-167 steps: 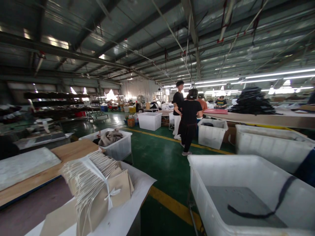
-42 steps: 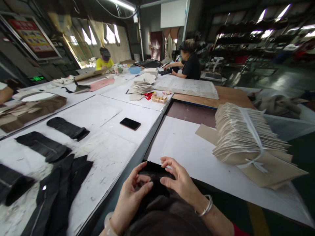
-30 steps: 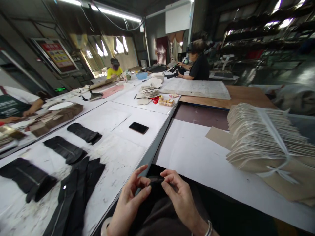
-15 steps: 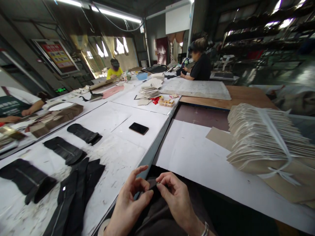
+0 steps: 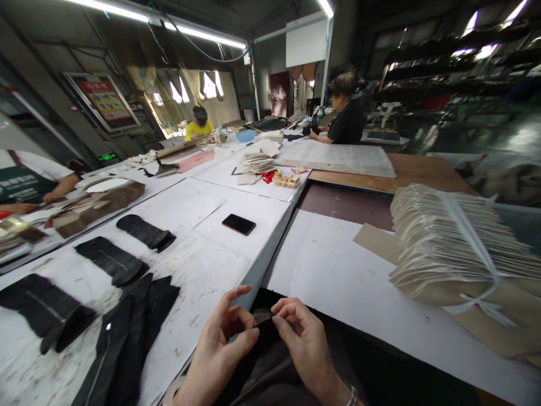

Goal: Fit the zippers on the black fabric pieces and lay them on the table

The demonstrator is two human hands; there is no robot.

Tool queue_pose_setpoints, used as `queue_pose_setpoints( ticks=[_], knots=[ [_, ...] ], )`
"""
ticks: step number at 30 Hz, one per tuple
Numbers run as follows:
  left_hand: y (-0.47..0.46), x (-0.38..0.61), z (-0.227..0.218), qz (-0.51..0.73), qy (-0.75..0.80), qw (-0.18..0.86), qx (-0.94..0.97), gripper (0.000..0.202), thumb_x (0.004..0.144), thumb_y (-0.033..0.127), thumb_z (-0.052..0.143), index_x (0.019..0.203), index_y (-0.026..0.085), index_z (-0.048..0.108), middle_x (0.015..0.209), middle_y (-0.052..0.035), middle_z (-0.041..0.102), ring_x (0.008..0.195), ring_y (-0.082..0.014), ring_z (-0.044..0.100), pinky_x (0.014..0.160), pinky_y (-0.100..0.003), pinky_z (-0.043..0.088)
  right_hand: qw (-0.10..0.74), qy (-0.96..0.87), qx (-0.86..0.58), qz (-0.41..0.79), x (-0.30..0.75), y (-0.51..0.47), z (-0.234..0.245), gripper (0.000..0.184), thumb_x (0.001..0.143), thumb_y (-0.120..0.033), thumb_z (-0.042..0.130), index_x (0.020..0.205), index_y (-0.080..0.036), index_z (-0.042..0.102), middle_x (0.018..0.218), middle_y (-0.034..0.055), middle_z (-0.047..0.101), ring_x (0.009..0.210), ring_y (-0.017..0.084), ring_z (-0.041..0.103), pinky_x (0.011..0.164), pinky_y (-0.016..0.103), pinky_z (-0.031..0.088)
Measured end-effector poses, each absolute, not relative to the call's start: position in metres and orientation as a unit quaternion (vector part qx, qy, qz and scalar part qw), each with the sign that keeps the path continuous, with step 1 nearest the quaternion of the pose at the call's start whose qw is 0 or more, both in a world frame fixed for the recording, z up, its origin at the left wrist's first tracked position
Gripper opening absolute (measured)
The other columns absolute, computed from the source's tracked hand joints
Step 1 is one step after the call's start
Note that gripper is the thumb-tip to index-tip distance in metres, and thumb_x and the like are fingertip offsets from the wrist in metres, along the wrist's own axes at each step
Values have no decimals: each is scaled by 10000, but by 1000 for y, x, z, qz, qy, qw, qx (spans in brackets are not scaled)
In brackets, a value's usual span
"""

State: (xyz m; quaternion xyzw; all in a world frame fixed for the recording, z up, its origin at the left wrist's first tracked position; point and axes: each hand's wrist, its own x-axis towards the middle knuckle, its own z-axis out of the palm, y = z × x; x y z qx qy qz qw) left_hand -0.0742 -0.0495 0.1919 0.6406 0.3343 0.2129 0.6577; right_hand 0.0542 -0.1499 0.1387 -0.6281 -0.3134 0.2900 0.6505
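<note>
Low in the middle of the view, my left hand [image 5: 224,341] pinches thumb against a finger, with the index finger raised and curved. Beside it, my right hand [image 5: 303,341] holds its thumb and index fingertip together, the other fingers curled. Black material [image 5: 265,330] shows between the two pinches, above my dark-clothed lap; what exactly the fingertips grip is too small and dark to make out. On the white table [image 5: 203,270] to the left lie several black zippered pieces, shaped like boot shafts [image 5: 110,260]. Some of them overlap in a pile [image 5: 122,338] nearest me.
A phone [image 5: 239,224] lies on the table ahead. To the right stands a tied bundle of beige sheets [image 5: 456,242]. Farther off are a plastic food box [image 5: 286,179] and stacked pale pieces [image 5: 257,162]. Three people sit or stand around the tables.
My hands have parted very slightly, both still pinching. The view has tilted up a little. The pieces on the table lie as before.
</note>
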Motion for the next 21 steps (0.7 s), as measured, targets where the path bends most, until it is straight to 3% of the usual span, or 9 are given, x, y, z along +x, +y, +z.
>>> queue_pose_setpoints(
  ticks=[10, 13, 15, 18, 20, 21],
  knots=[
    [-47, -75, 200, 199, 332, 650, 654, 578, 747, 219, 683, 1282, 219, 466, 658, 57, 564, 585, -121, 495, 532, -232, 325, 679, -248, -576, 382, 57, -146, 139, 263, 779, -396, 712, 725, -173, 584, 843, 58, 668, 696, 149, 551, 646, 272, 449],
    [-45, -73, 205, 189, 324, 651, 659, 579, 729, 214, 682, 1270, 207, 473, 657, 53, 565, 589, -123, 482, 540, -238, 327, 713, -233, -537, 386, 59, -148, 138, 317, 754, -447, 754, 749, -189, 569, 829, 41, 656, 748, 167, 579, 695, 286, 465],
    [-42, -70, 212, 183, 319, 657, 658, 576, 724, 224, 686, 1261, 199, 481, 663, 47, 565, 589, -122, 468, 539, -238, 326, 746, -222, -488, 395, 60, -150, 138, 382, 721, -494, 785, 882, -204, 594, 933, 57, 669, 905, 210, 610, 805, 318, 478],
    [-36, -62, 233, 188, 305, 673, 647, 579, 717, 254, 696, 1254, 201, 487, 664, 44, 563, 574, -116, 444, 528, -235, 321, 775, -210, -399, 443, 57, -150, 137, 726, 617, -575, 834, 1204, -249, 557, 1208, 92, 633, 1120, 267, 580, 947, 378, 455],
    [-34, -56, 252, 190, 291, 680, 646, 585, 708, 271, 705, 1246, 200, 488, 663, 41, 569, 580, -119, 446, 538, -239, 333, 777, -217, -340, 483, 51, -143, 135, 853, 539, -598, 862, 1258, -263, 547, 1200, 87, 651, 1080, 283, 614, 942, 407, 469],
    [-33, -52, 262, 192, 284, 681, 647, 586, 703, 275, 709, 1241, 201, 489, 664, 40, 572, 590, -122, 452, 548, -241, 341, 775, -224, -321, 497, 46, -137, 133, 829, 521, -596, 869, 1222, -256, 584, 1128, 79, 684, 1024, 286, 639, 917, 417, 485]
  ],
)
